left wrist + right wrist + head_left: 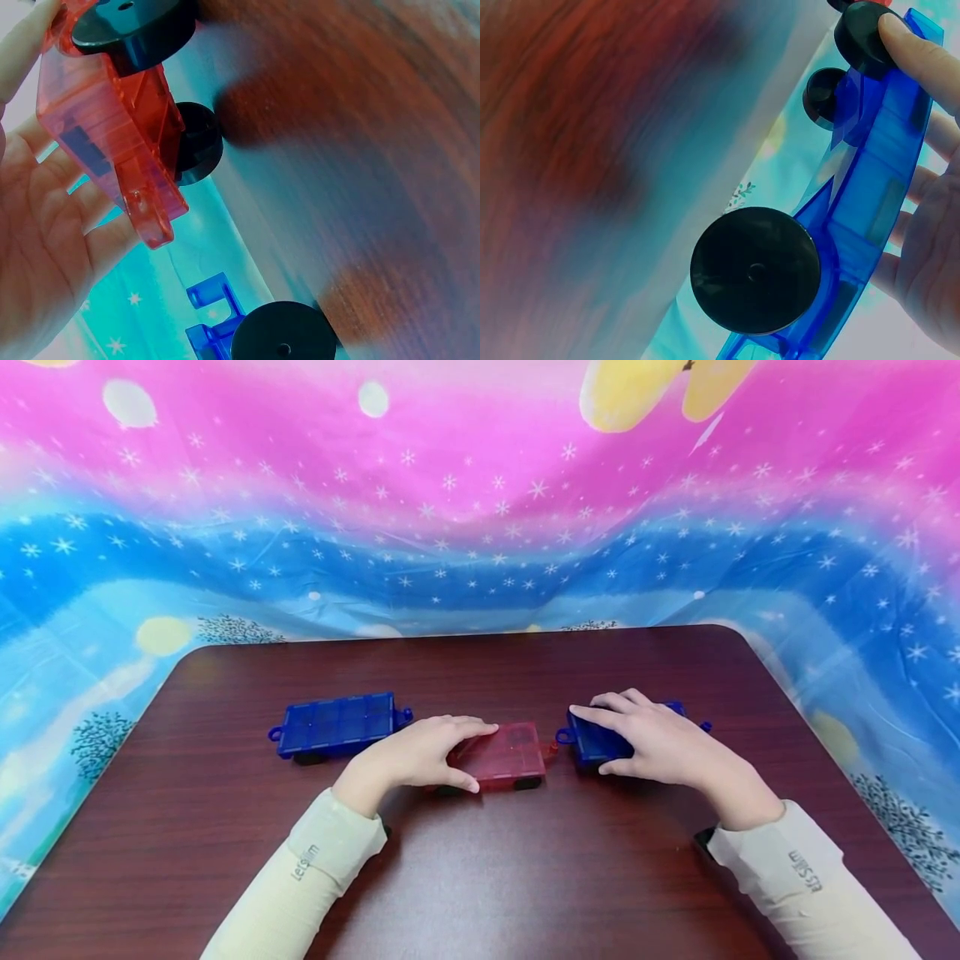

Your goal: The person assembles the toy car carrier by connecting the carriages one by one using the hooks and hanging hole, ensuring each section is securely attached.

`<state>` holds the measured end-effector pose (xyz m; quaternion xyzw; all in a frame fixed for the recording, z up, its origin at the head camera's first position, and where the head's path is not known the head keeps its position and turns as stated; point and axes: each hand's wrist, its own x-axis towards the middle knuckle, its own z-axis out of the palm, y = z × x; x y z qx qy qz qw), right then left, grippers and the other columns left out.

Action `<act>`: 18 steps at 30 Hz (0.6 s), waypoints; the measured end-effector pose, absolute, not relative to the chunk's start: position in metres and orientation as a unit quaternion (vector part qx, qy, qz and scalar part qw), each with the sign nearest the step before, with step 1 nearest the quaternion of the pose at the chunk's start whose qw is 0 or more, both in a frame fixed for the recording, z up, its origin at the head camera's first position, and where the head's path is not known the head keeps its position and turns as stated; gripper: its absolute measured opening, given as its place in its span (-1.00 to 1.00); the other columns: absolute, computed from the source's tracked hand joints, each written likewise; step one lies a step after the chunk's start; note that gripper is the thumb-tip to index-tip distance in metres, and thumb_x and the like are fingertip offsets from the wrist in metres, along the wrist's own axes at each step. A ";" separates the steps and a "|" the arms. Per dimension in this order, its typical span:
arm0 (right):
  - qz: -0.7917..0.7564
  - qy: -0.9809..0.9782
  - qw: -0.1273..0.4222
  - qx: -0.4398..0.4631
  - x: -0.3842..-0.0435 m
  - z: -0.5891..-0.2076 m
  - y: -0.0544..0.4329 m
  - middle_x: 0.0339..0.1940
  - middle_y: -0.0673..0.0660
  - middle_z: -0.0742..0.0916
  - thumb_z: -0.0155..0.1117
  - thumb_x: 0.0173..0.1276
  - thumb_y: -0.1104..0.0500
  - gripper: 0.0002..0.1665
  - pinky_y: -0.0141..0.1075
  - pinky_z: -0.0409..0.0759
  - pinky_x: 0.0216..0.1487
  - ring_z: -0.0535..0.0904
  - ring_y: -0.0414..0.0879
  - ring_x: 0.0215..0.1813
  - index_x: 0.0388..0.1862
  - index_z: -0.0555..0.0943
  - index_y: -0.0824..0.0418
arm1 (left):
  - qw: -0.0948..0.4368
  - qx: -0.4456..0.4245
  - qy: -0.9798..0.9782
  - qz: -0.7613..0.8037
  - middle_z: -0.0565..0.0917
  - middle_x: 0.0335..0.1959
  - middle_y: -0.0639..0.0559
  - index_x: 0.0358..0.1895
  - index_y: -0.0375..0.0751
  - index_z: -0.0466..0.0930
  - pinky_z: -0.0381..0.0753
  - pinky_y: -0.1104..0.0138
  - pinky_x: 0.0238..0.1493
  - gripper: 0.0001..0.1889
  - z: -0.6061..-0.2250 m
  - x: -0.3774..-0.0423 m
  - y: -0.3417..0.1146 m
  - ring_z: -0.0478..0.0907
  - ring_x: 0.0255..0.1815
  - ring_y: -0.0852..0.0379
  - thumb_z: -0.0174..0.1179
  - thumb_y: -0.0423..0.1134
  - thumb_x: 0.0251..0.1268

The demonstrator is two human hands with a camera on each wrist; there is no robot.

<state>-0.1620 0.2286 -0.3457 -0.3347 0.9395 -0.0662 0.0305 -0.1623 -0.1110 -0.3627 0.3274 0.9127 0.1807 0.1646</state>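
My left hand (408,756) grips a translucent red toy wagon (510,756) by its rear, thumb on the near side and fingers over the far side. Black wheels (201,142) show under the wagon in the left wrist view. On the right, my right hand (663,743) holds a translucent blue toy wagon (592,739) across its top. Its thumb lies at a black wheel (862,37) in the right wrist view. Between these two wagons, the red coupling knob (553,748) sits right beside the blue coupling ring (564,737).
A second blue toy wagon (337,724) stands left of my left hand, its coupling knob (405,715) pointing toward the red one. All stand on a dark brown wooden table (480,877) with rounded far corners. A colourful printed cloth (480,527) hangs behind it.
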 end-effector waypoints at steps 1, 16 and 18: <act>-0.066 0.939 0.030 -0.336 -0.162 -0.346 0.228 0.35 0.19 0.53 0.54 0.16 -0.05 -0.06 0.10 0.63 0.08 0.41 0.16 0.30 0.51 0.36 -0.06 | 0.164 0.327 0.913 0.180 0.36 0.51 -0.01 0.52 0.06 0.27 0.33 0.00 0.47 -0.15 -0.363 -0.162 -0.111 0.30 0.52 -0.06 0.41 0.09 0.15; -0.071 0.940 0.048 -0.332 -0.162 -0.355 0.222 0.37 0.16 0.52 0.53 0.15 -0.08 -0.05 0.09 0.64 0.10 0.40 0.13 0.32 0.51 0.35 -0.09 | 0.166 0.321 0.914 0.185 0.36 0.50 0.01 0.52 0.07 0.27 0.34 -0.01 0.46 -0.14 -0.364 -0.161 -0.111 0.31 0.51 -0.06 0.43 0.08 0.13; -0.071 0.940 0.049 -0.330 -0.162 -0.355 0.222 0.37 0.16 0.52 0.53 0.15 -0.08 -0.06 0.09 0.64 0.10 0.40 0.13 0.32 0.51 0.35 -0.10 | 0.165 0.321 0.914 0.184 0.36 0.51 0.01 0.52 0.08 0.27 0.34 -0.01 0.47 -0.14 -0.364 -0.161 -0.111 0.30 0.51 -0.05 0.43 0.08 0.13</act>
